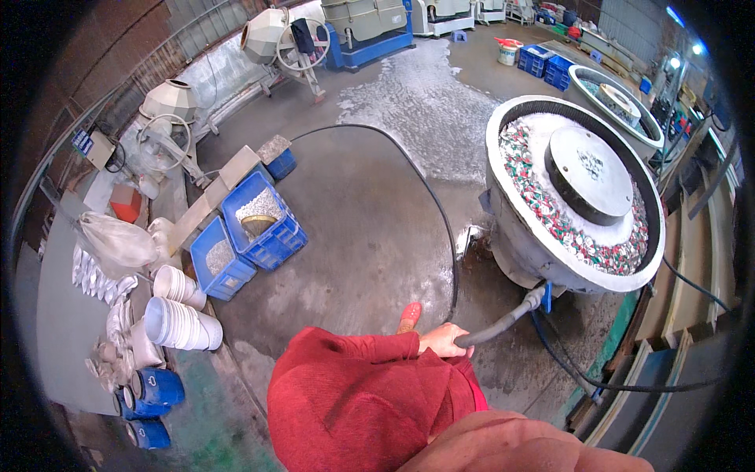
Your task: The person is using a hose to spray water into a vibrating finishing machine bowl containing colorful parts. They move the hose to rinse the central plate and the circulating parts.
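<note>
My left hand (443, 340), reaching out of a red sleeve (370, 348), is closed around the free end of a thick grey hose (503, 324). The hose runs up to the lower side of a big round tub (503, 228), where a blue valve handle (548, 297) sits at the joint. Inside the tub, many small red, green and white pieces (543, 212) lie in a ring with white foam, around a raised metal hub (590, 175). My right hand cannot be made out; a blurred skin-toned shape fills the lower edge.
A black hose (429, 185) curves over the wet floor, where foam (432, 102) spreads. Blue crates (267, 224) of whitish pieces stand left, near stacked white buckets (181, 322) and blue drums (153, 389). A second round tub (617, 102) stands behind; drum mixers (275, 39) line the wall.
</note>
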`<state>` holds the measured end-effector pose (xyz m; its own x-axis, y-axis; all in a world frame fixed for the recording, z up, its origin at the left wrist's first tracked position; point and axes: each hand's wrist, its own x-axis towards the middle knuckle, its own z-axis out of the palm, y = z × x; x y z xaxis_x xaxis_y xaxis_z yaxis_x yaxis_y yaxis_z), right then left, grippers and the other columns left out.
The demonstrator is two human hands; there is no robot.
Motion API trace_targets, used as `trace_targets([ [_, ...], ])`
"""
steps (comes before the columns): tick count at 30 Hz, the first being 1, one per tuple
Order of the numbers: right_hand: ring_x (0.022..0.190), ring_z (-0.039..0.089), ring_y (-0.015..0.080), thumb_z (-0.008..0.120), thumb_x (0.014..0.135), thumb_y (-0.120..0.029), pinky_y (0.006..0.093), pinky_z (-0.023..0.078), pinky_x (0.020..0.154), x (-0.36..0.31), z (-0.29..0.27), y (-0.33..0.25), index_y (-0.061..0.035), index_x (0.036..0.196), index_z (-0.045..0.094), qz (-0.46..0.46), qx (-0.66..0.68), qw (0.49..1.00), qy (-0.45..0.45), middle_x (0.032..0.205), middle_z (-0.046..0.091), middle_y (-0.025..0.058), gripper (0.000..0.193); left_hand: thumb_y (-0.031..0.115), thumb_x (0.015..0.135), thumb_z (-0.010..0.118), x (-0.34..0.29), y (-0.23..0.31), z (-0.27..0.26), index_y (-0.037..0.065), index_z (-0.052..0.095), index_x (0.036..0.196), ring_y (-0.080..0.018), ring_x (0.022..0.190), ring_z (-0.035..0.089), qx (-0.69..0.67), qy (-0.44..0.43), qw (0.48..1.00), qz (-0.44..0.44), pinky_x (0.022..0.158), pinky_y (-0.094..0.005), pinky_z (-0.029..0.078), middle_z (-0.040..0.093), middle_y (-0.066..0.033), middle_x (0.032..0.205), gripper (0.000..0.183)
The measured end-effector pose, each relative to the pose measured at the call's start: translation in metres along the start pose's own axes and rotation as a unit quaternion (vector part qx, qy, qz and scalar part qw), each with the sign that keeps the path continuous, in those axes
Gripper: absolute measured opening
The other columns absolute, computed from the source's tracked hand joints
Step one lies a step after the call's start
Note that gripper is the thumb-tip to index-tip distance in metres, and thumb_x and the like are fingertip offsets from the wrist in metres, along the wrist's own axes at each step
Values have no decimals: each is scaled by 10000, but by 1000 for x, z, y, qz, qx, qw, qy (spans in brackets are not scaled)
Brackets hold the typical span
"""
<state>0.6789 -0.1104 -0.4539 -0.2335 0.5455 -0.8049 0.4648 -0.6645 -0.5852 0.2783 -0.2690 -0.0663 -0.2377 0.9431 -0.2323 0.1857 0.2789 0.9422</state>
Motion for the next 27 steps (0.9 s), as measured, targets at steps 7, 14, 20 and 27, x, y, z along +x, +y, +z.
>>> trace_targets([
  [7, 445, 492, 181, 591, 751, -274, 338, 365, 356, -16, 7, 26, -54, 623, 561, 14, -33, 997, 68, 520, 499, 64, 256, 127, 700, 572, -5, 19, 2, 74, 626, 796, -159, 646, 586, 34, -28, 999, 17, 606, -311, 443, 620, -51, 684, 123],
  [14, 435, 499, 166, 592, 744, -248, 317, 395, 384, -3, -22, 50, -52, 596, 535, -290, -354, 888, -48, 507, 491, 48, 252, 105, 705, 570, -2, 9, 7, 42, 628, 823, -183, 695, 612, 31, -22, 999, 9, 643, -319, 458, 647, -92, 743, 146],
  [20, 396, 461, 162, 555, 770, -219, 312, 356, 347, -25, 11, 0, -40, 561, 511, 12, -24, 999, 48, 512, 504, 57, 278, 123, 653, 581, -4, -1, 12, 68, 636, 790, -204, 650, 605, -5, 15, 999, 39, 610, -334, 444, 623, -88, 679, 157],
  [27, 424, 467, 134, 531, 794, -206, 284, 352, 343, -8, 18, 3, -37, 660, 554, 6, -25, 997, 77, 570, 560, 53, 217, 105, 703, 563, -11, 11, 4, 66, 627, 806, -181, 660, 600, 17, -11, 999, 34, 617, -325, 448, 633, -67, 705, 128],
])
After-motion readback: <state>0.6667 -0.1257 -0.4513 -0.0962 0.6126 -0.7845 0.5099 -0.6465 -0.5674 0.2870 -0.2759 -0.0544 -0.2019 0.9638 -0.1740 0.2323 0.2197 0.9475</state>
